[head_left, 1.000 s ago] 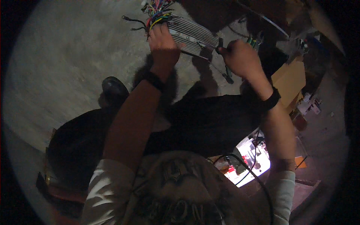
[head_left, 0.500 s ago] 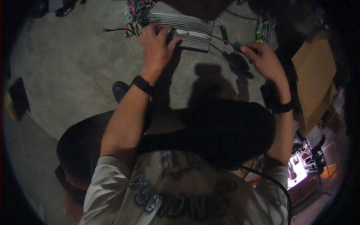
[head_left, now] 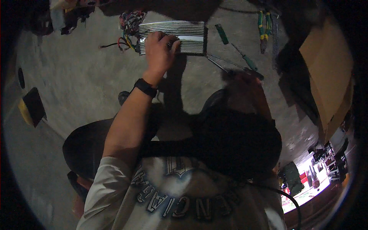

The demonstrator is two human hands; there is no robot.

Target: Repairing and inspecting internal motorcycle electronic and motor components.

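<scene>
A ribbed silver metal case [head_left: 190,30] lies on the concrete floor, with bundled coloured wires [head_left: 131,20] at its left. My left hand [head_left: 157,53] rests on the case, fingers bent and apart over its pale middle strip. My right hand [head_left: 247,86], deep in shadow below and right of the case, is closed on a dark-handled screwdriver [head_left: 219,65], whose shaft points toward the case's lower right corner. Another long thin tool [head_left: 259,76] lies beside it. A green-handled screwdriver [head_left: 248,60] and a short green object [head_left: 221,33] lie right of the case.
Yellow-green handled pliers or cutters [head_left: 264,28] lie upper right. A cardboard sheet [head_left: 326,69] is at the right. A black-and-yellow object [head_left: 33,107] lies at the left, dark clutter [head_left: 63,17] at the upper left, and brightly lit items [head_left: 306,176] at the lower right. My legs are folded below me.
My right hand has drawn down toward me with the screwdriver, away from the case's top into shadow. My left hand has moved from the wires onto the case, fingers now more bent.
</scene>
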